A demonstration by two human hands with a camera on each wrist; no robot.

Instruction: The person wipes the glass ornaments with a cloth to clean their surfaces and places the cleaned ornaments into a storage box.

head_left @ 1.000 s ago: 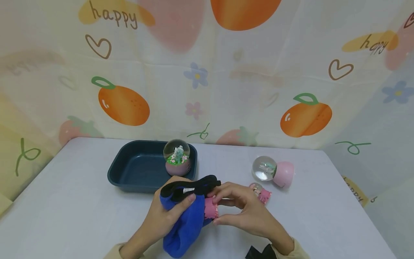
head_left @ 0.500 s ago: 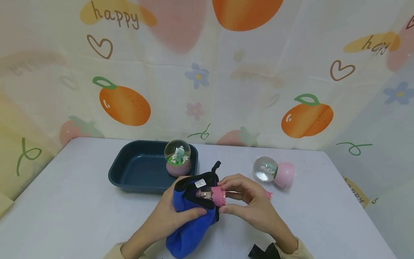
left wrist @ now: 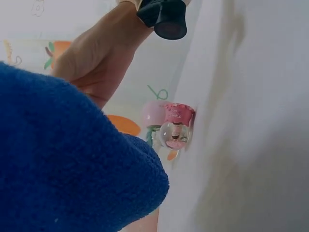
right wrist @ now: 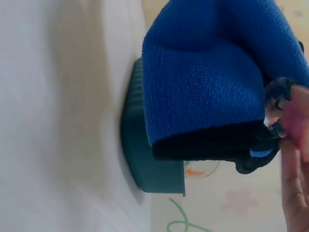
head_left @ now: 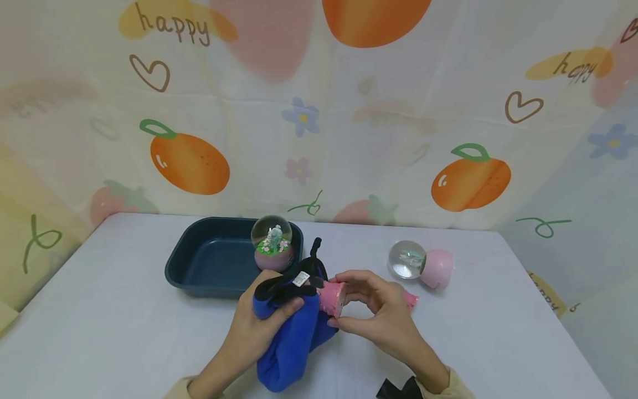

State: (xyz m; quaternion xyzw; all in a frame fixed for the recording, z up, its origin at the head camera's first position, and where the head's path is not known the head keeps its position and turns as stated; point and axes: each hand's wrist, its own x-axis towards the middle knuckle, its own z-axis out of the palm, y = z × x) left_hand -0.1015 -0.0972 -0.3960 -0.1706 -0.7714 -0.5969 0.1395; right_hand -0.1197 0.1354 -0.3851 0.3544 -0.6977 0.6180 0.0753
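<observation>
My left hand grips a blue fleecy mitt with a black cuff, a white tag and a black hanging loop. With thumb and fingers my right hand pinches the pink base of a small snow globe. The globe end points left against the cuff and is mostly covered there. In the right wrist view the clear dome shows at the mitt's fabric. A second small pink snow globe lies on the table behind the right hand, which hides most of it in the head view.
A dark teal tray stands at the back left, with a snow globe upright in its right end. A larger pink-based snow globe lies on its side at the back right. Behind the white table hangs a printed curtain.
The mitt's cuff opened toward the camera around the small globe, then folded over its dome again. The right hand turned the pink base and moved slightly left with it.
</observation>
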